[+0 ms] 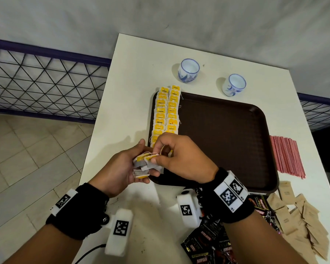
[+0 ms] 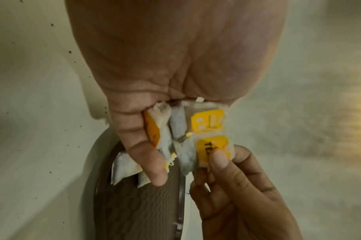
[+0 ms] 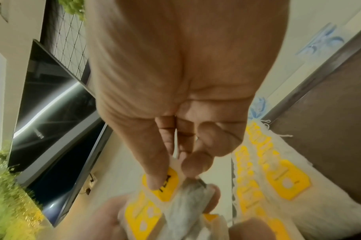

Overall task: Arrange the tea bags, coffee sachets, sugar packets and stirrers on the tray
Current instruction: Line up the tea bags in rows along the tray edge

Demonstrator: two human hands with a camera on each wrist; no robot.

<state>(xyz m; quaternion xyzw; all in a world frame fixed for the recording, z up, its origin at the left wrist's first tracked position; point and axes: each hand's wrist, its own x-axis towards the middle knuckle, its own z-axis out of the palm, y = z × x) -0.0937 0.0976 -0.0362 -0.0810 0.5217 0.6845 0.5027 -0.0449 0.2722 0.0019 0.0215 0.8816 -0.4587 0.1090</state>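
My left hand grips a bunch of tea bags with yellow tags over the near left corner of the brown tray. My right hand pinches the yellow tag of one tea bag at the top of that bunch; in the right wrist view the tag sits between thumb and finger. Two columns of tea bags lie along the tray's left side. Red stirrers lie right of the tray, brown sugar packets and black coffee sachets near the front edge.
Two blue-and-white cups stand on the white table behind the tray. A wire mesh fence runs to the left beyond the table edge. Most of the tray's right part is bare.
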